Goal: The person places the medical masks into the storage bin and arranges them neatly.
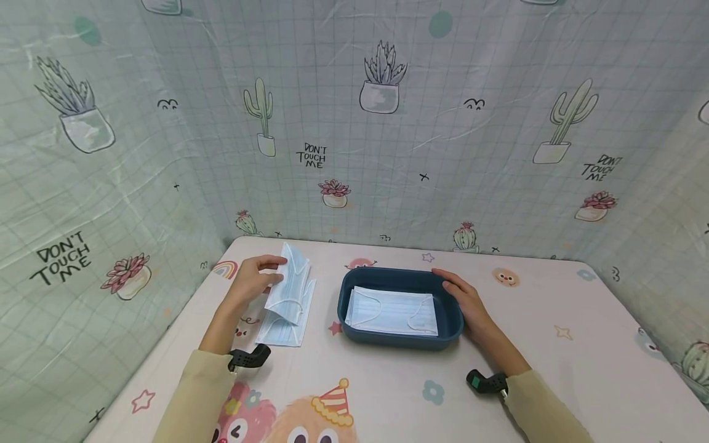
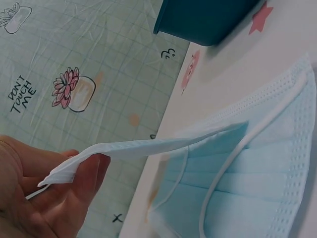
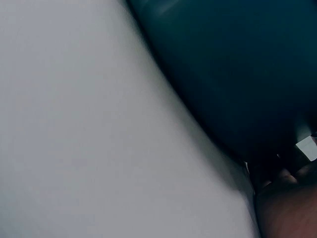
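Observation:
My left hand [image 1: 257, 280] pinches a light blue disposable face mask [image 1: 289, 286] near its upper left edge, with the thumb on one side and fingers on the other. The mask stands tilted over another face mask [image 1: 279, 332] lying flat on the table. In the left wrist view the held mask [image 2: 143, 147] appears edge-on, a white ear loop showing on the mask below. My right hand [image 1: 468, 301] holds the right rim of a dark blue plastic bin [image 1: 346, 295]; its thumb is hidden. Inside the bin lie stacked face masks [image 1: 393, 312], ear loops on top.
The table [image 1: 554, 381] has a white cover with cartoon prints. A grey-green curtain [image 1: 332, 74] with cactus drawings hangs behind it and along both sides. Some table surface separates the bin from the masks at left.

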Available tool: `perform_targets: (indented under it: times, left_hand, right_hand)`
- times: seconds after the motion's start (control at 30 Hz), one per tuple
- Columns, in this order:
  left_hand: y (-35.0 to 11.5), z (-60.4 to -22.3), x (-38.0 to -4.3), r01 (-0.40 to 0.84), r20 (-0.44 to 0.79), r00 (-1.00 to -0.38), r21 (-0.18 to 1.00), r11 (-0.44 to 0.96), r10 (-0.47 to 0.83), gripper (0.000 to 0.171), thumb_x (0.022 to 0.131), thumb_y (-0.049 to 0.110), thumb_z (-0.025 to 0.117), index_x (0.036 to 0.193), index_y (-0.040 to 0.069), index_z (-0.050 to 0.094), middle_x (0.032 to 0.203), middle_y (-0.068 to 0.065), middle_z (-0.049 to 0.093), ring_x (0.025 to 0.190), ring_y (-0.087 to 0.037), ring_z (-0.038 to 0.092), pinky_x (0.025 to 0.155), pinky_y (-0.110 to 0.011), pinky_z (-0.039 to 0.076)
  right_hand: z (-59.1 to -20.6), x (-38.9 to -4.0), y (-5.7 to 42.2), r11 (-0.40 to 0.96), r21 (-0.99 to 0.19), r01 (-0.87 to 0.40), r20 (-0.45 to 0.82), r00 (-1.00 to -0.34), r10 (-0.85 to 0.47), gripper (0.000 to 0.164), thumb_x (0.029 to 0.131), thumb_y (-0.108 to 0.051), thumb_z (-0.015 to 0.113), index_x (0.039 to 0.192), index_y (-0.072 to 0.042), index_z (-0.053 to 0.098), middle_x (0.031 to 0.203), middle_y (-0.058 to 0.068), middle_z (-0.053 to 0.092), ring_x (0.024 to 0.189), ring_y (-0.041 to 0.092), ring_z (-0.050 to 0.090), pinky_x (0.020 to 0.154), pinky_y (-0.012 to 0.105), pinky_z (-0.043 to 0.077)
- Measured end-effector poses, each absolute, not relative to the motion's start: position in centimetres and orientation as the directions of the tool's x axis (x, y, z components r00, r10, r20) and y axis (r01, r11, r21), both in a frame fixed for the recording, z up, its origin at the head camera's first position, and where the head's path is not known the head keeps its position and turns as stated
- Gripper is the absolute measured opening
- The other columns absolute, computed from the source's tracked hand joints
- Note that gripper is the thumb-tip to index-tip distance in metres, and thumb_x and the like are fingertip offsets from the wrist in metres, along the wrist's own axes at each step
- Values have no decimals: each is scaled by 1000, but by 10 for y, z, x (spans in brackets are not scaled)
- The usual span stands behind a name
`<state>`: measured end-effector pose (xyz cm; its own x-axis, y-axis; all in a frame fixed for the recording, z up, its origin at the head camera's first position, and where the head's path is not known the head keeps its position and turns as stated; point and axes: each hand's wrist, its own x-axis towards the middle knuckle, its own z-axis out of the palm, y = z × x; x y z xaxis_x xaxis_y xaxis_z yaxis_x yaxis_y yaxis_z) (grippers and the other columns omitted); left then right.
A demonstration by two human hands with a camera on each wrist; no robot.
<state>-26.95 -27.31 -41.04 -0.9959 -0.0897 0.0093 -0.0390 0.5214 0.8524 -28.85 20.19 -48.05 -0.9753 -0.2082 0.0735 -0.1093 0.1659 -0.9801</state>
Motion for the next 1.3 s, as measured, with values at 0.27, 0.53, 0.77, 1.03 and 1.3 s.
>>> perform_targets:
  times: [0.27, 0.53, 0.77, 1.03, 1.3]
  left_hand:
    - [-275, -416, -270, -38, 20, -994, 849, 526, -104, 42, 95, 7, 67, 136, 3, 64, 136, -23, 62, 108, -28, 59, 71, -26, 54]
    - [-280, -426, -271, -57, 27, -991, 810, 583, -135, 41, 92, 6, 70, 132, 0, 66, 132, -25, 61, 103, -29, 60, 70, -25, 54]
    - [-287, -439, -275, -102, -2, -987, 777, 621, -159, 41, 89, -1, 68, 130, -1, 68, 132, -26, 62, 113, -36, 60, 89, -39, 58]
    - [-291, -445, -277, -108, -12, -988, 778, 619, -157, 40, 89, -2, 68, 129, -2, 68, 133, -27, 63, 122, -39, 59, 100, -49, 54]
    - [-285, -433, -278, -130, -71, -989, 840, 527, -131, 44, 92, 3, 69, 135, 5, 66, 139, -21, 62, 122, -31, 57, 91, -28, 49]
  right_hand:
    - [-480, -289, 202, 169, -979, -114, 76, -974, -213, 46, 113, -28, 39, 155, -12, 47, 166, 10, 38, 159, 31, 25, 130, 57, 14]
    - [-481, -289, 202, 163, -980, -115, 79, -974, -213, 46, 113, -29, 40, 155, -12, 47, 166, 10, 38, 159, 31, 24, 130, 58, 14]
    - [-482, -290, 203, 162, -980, -115, 79, -974, -213, 46, 112, -30, 40, 155, -13, 47, 166, 10, 38, 159, 31, 25, 130, 58, 14]
    - [-482, -290, 203, 164, -980, -112, 77, -975, -209, 46, 112, -28, 40, 155, -12, 48, 166, 10, 39, 159, 30, 25, 130, 57, 15]
    - [-482, -291, 203, 164, -980, -114, 79, -975, -208, 46, 112, -28, 40, 154, -12, 48, 166, 10, 39, 159, 30, 26, 130, 56, 15]
